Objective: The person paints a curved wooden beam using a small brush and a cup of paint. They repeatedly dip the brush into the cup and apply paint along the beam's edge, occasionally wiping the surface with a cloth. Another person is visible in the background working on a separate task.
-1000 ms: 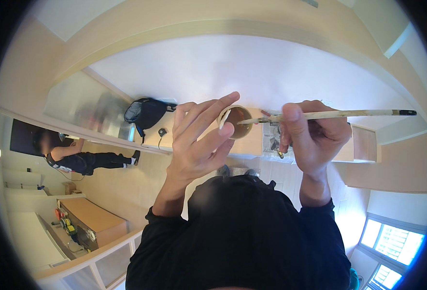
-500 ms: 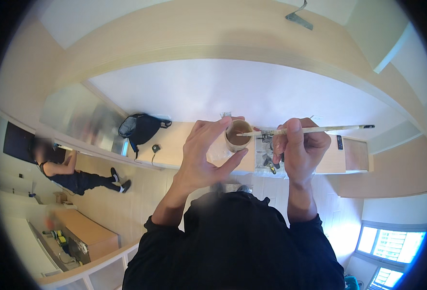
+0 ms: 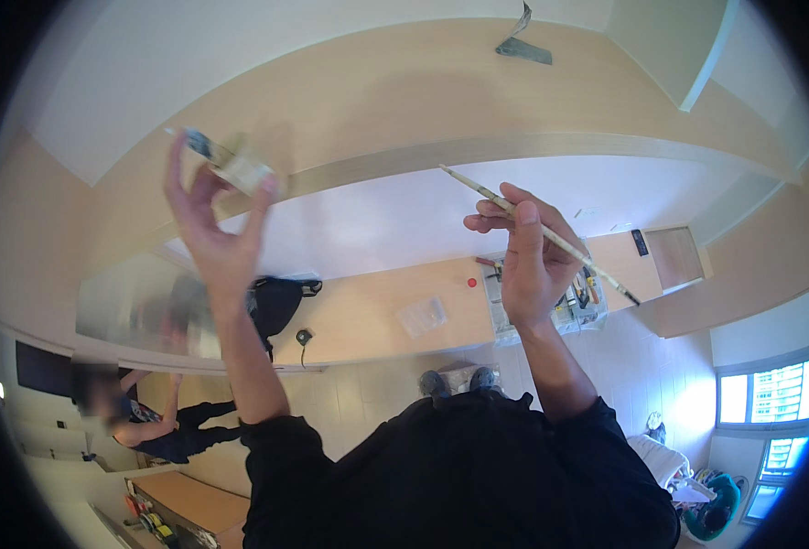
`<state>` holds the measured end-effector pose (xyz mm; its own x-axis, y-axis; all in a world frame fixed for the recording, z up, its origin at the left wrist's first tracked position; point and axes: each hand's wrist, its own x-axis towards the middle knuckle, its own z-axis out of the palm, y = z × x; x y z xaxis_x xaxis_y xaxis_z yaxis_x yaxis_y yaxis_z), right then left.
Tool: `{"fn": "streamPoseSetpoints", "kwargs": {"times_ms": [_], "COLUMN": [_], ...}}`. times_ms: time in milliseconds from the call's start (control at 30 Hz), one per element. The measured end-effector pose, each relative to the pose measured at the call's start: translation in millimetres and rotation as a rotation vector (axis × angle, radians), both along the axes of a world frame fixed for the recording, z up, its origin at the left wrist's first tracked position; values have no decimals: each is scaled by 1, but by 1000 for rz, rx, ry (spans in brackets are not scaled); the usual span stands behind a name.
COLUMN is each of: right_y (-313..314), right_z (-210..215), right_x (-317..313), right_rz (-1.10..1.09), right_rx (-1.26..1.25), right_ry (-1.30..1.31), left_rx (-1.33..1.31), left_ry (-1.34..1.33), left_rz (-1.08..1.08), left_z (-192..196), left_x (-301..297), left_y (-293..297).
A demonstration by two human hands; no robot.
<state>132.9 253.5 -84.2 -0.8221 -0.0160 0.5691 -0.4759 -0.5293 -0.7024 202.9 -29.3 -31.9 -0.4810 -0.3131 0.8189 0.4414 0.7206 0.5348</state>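
My left hand (image 3: 214, 233) is raised at the upper left and pinches a small pale container (image 3: 238, 166) between its fingertips; the container is blurred. My right hand (image 3: 528, 265) is held up at centre right and grips a long thin brush (image 3: 569, 247). The brush slants from the upper left to a dark tip at the lower right. The two hands are well apart, and the brush does not touch the container. My black sleeves and body fill the lower middle of the view.
A long pale wooden surface (image 3: 368, 320) carries a black bag (image 3: 276, 302), a clear plastic bag (image 3: 423, 316), a small red thing (image 3: 471, 282) and a clear tool box (image 3: 560, 316). Another person (image 3: 148, 421) is at the lower left. Windows (image 3: 771, 393) show at the lower right.
The hands were together with the brush at the container's mouth. Now my left hand has swung up and left with the container, and the brush has tilted, tip down to the right.
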Motion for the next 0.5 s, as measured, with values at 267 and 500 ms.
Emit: {"fn": "streamPoseSetpoints", "kwargs": {"times_ms": [267,500], "right_y": [-20,-38], "right_z": [-13,-15], "right_x": [-15,-25], "right_rz": [-206,-330], "right_rx": [282,341], "right_ry": [181,365], "left_rx": [-20,32], "left_ry": [-95,-43], "left_rz": [144,153], "left_z": [45,34], "left_x": [-36,-38], "left_y": [-67,-64]}}
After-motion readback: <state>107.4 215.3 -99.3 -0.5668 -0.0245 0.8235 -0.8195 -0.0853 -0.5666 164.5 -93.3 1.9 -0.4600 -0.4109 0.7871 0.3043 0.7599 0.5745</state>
